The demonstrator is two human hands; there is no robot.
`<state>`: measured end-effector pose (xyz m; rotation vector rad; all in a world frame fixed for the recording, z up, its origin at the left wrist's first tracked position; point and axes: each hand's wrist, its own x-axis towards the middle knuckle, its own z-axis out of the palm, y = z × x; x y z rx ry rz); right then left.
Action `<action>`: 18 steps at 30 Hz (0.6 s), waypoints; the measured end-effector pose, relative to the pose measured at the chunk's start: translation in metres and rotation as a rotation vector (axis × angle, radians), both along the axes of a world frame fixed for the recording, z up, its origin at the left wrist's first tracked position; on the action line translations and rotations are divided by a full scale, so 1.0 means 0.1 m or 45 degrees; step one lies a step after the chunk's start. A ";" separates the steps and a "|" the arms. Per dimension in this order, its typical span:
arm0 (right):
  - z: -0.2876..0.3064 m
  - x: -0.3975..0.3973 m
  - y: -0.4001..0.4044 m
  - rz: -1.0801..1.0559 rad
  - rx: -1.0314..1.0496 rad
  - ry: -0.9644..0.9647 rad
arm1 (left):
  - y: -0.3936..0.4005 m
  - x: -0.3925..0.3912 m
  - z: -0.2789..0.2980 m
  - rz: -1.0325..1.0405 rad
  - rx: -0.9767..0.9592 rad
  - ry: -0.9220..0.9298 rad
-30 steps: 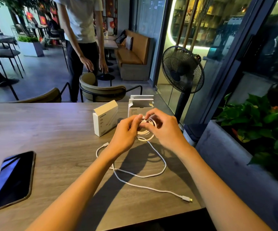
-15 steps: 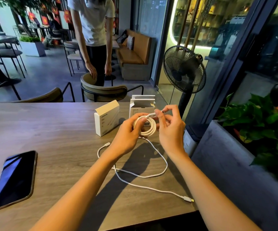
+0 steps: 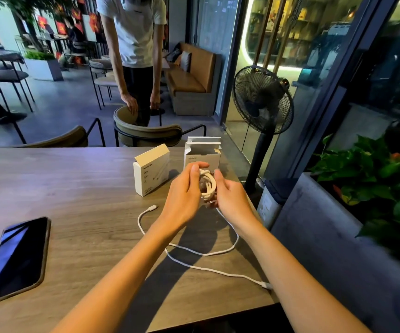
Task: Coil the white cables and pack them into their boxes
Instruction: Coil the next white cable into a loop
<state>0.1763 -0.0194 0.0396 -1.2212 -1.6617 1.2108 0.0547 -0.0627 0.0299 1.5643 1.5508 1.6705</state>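
My left hand (image 3: 184, 192) grips a coil of white cable (image 3: 208, 183) held upright above the wooden table (image 3: 79, 193). My right hand (image 3: 229, 195) touches the coil's right side, fingers curled around the lower strand. A second white cable (image 3: 201, 254) lies loose on the table below my hands, one plug near the front edge, the other by my left wrist. Two small white boxes stand behind: the left box (image 3: 151, 170) with its flap up, and the right box (image 3: 202, 152) open at the top, just beyond the coil.
A dark phone (image 3: 17, 258) lies face up at the table's left front. A person (image 3: 134, 44) stands behind a chair (image 3: 146, 131) across the table. A black standing fan (image 3: 262, 102) and a planter with green leaves (image 3: 374, 179) are to the right, past the table edge.
My right hand has dropped from the coil's top to its lower right side. The coil has turned more upright in my left hand. The person opposite has stepped closer to the chair.
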 end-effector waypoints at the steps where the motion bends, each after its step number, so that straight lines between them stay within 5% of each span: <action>1: 0.05 0.00 -0.03 0.045 -0.050 0.036 | -0.01 0.02 0.03 0.035 0.039 0.047; 6: 0.16 0.03 -0.08 0.325 0.015 0.036 | 0.03 -0.01 -0.01 0.068 0.156 0.253; 11: 0.10 0.10 -0.06 0.287 0.092 0.026 | 0.02 -0.09 -0.07 0.013 0.115 0.276; 18: 0.11 0.04 -0.12 0.269 -0.220 0.262 | 0.01 -0.18 -0.02 -0.019 0.031 0.351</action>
